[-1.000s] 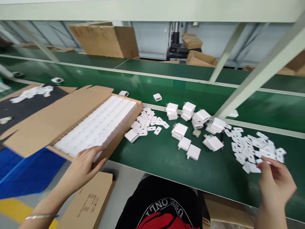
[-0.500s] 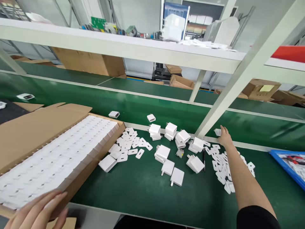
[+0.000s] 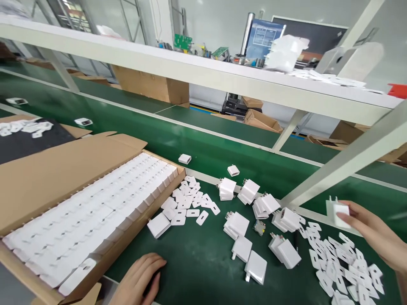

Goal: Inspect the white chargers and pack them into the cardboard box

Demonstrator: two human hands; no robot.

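Observation:
Between the thumb and fingers of my right hand (image 3: 377, 233) is a white plug charger (image 3: 341, 215), its metal prongs pointing up. It is above the pile of small white plates with slots (image 3: 330, 269) at the right. My left hand (image 3: 138, 277) rests near the front edge of the green worktop (image 3: 187, 277), fingers loosely bent, thumb apart, nothing visible in it. Beside it is a cardboard box (image 3: 127, 231) with a white divided tray (image 3: 95, 212). Several white chargers (image 3: 238, 224) stand stacked in the middle.
A second pile of white plates (image 3: 192, 213) is beside the box. More white housings (image 3: 185, 159) ride on the green belt (image 3: 210, 144) behind. A slanted white post (image 3: 346, 161) rises near my right hand, under a white shelf (image 3: 190, 70).
My view has turned left. My right hand has drawn the charger back from the belt edge. My left hand has moved from over the box's front corner to the worktop.

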